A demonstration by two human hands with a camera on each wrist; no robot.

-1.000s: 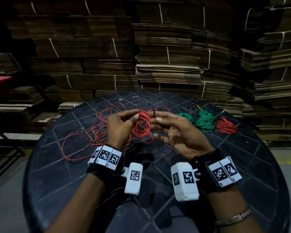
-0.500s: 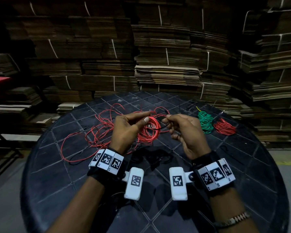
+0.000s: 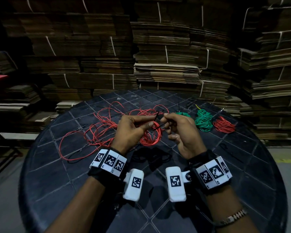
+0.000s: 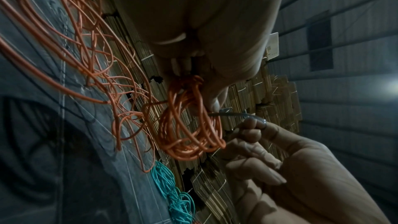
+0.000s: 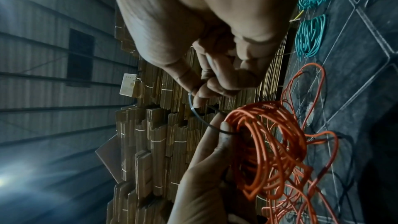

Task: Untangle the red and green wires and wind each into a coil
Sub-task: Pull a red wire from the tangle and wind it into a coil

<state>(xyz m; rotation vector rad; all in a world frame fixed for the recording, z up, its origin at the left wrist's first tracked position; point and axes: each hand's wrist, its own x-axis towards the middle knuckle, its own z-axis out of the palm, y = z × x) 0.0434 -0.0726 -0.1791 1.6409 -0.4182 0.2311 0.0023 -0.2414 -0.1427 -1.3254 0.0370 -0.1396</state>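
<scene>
Dark tiled round table (image 3: 242, 165), stacked cardboard (image 3: 166, 56) behind, left grip (image 3: 131, 130) grasping red coil (image 3: 151, 137), right grip (image 3: 180, 130) pinching, seemingly, black tie (image 3: 158, 126)

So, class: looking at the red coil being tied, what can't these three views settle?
- Left hand grip on the red coil: head view, knuckles cover it.
- Black tie, far end: right wrist view, fingertips hide it.
- Whether the loose red wire joins the coil: all views, strands overlap.

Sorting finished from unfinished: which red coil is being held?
The red coil that the left hand grips above mid-table; the other red coil lies untouched at far right.
</scene>
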